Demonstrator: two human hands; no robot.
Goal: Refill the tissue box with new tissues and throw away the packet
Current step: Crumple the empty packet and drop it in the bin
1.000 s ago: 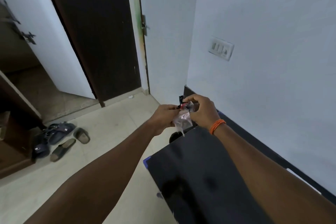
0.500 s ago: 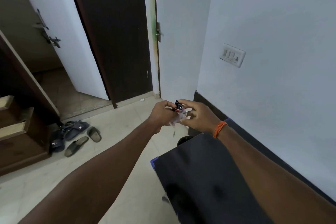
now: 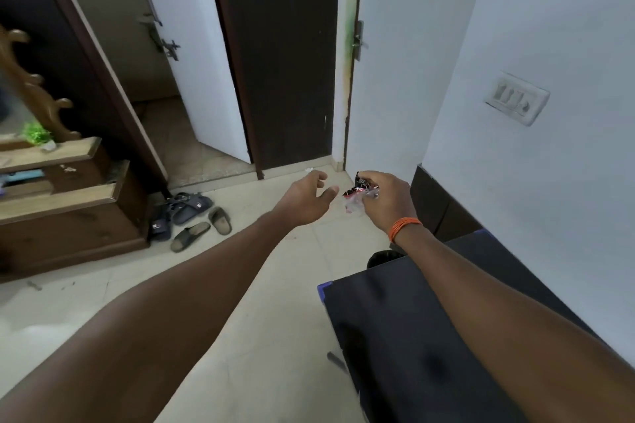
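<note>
A crumpled clear plastic packet (image 3: pixel 357 197) with red and black print is bunched in my right hand (image 3: pixel 386 203), which is closed on it above the floor. An orange band circles that wrist. My left hand (image 3: pixel 305 199) hovers just left of the packet with its fingers spread and nothing in it, a small gap between thumb and packet. A dark round bin (image 3: pixel 381 258) shows partly below my right wrist, behind the black table's corner. No tissue box is in view.
A black table (image 3: pixel 429 336) runs along the right wall. Ahead stand a dark door (image 3: pixel 281 55) and an open white door (image 3: pixel 185 45). Several slippers (image 3: pixel 192 216) lie on the tiled floor beside a wooden dresser (image 3: pixel 62 209) at the left.
My left hand has let go of the packet and opened, moving left. The right hand alone keeps the packet. The view has swung left, showing the dresser.
</note>
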